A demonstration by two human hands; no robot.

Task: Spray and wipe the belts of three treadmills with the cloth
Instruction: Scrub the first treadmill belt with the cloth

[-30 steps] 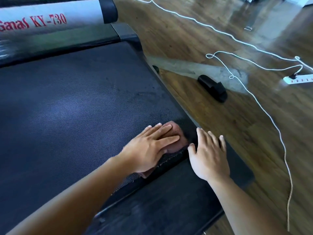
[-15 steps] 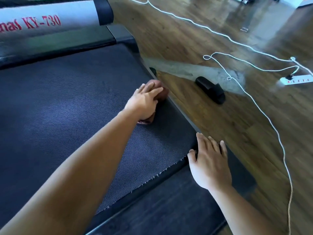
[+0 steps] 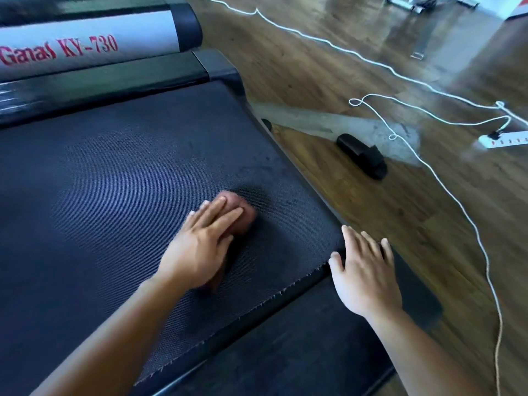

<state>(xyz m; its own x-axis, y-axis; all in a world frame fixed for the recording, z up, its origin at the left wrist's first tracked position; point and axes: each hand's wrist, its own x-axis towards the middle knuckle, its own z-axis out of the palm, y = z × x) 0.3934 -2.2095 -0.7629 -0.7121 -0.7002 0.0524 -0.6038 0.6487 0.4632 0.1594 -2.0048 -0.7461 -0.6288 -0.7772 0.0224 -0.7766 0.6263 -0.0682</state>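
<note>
A dark textured treadmill belt (image 3: pixel 114 181) fills the left and middle of the view. My left hand (image 3: pixel 203 244) presses flat on a reddish-brown cloth (image 3: pixel 243 215) on the belt, fingers straight, near the belt's right side. The cloth shows past my fingertips and a bit under my wrist. My right hand (image 3: pixel 365 270) rests flat with spread fingers on the black side rail (image 3: pixel 411 292) at the belt's right rear corner, holding nothing. No spray bottle is in view.
The treadmill's grey motor cover (image 3: pixel 85 47) with red lettering lies at the top left. To the right is wooden floor with a black slipper (image 3: pixel 363 157), white cords (image 3: pixel 428 167) and a white power strip (image 3: pixel 505 140).
My left hand slid the cloth forward along the belt's right edge, then back toward me and a little left. My right hand stayed on the side rail.
</note>
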